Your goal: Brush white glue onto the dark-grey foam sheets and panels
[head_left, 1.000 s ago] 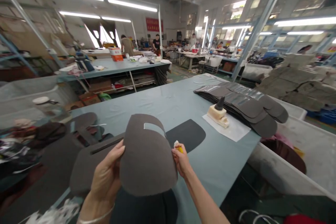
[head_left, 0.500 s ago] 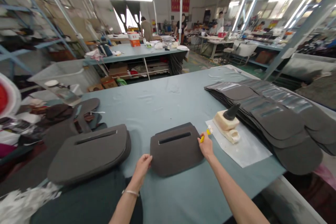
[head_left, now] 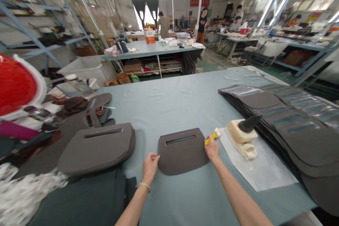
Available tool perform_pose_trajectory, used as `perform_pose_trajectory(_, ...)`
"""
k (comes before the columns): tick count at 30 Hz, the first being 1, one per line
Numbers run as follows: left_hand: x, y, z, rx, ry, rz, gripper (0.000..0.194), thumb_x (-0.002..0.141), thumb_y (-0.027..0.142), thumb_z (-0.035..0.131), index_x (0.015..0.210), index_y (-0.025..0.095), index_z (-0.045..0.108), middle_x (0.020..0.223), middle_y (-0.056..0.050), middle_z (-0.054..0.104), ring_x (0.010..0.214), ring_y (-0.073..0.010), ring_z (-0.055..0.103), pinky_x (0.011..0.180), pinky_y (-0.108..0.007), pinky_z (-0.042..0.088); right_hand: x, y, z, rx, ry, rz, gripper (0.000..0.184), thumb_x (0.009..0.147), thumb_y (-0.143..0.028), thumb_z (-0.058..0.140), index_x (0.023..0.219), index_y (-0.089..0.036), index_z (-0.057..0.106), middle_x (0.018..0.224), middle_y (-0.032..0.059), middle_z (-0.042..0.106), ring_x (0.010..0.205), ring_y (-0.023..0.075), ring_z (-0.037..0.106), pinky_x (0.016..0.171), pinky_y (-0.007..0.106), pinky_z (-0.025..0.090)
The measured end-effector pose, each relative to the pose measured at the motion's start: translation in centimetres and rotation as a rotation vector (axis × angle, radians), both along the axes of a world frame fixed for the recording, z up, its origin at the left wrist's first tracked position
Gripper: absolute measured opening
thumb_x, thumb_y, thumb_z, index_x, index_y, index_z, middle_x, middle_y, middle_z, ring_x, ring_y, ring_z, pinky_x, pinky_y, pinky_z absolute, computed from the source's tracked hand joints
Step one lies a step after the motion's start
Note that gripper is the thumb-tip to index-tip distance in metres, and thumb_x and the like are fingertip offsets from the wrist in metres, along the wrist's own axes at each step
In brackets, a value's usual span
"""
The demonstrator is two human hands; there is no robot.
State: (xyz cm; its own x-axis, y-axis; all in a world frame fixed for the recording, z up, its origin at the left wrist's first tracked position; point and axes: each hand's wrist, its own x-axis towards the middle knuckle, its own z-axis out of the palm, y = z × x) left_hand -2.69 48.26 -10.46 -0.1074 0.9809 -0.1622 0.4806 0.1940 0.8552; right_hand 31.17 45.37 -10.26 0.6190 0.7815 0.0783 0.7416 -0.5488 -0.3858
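Observation:
A dark grey panel with one rounded long side and a narrow slot lies flat on the table before me. Its left edge is pinched between the thumb and fingers of my left hand. At the right edge, my right hand touches the panel while its fingers are closed round a small yellow brush, whose pale bristles point up and away. To the right, a cream plastic container with a black cone-shaped spout stands on a whitish sheet.
On the left lies a stack of similar slotted panels, beside white scraps and dark cloth pieces. Overlapping grey panels cover the table's right side. A red, white-rimmed object is at far left. Other people are at tables farther back.
My view has swung left, so things appear farther right. A dark layer that stuck out behind the panel's far edge no longer shows. Both hands stay at the panel's sides.

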Motion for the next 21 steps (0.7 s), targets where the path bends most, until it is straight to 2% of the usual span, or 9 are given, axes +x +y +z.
perform_pose_trajectory(10, 0.08, 0.57, -0.63, -0.050, 0.078, 0.031, 0.019, 0.068, 0.036, 0.059, 0.075, 0.019, 0.056, 0.067, -0.003, 0.065, 0.064, -0.0168, 0.061, 0.063, -0.027, 0.042, -0.67, 0.25, 0.41, -0.136, -0.069, -0.089, 0.020, 0.086, -0.030, 0.050, 0.102, -0.019, 0.055, 0.074, 0.0038, 0.059, 0.064, 0.0147, 0.053, 0.056, 0.025, 0.024)
perform_pose_trajectory(21, 0.45, 1.02, -0.90, -0.092, 0.152, 0.113, 0.018, 0.068, 0.034, 0.065, 0.073, 0.018, 0.058, 0.071, -0.004, 0.067, 0.066, -0.0152, 0.061, 0.063, -0.025, 0.041, -0.37, 0.41, -0.31, -0.163, -0.106, -0.072, 0.024, 0.087, -0.035, 0.047, 0.105, -0.021, 0.053, 0.079, 0.0065, 0.063, 0.069, 0.0194, 0.059, 0.058, 0.027, 0.030)
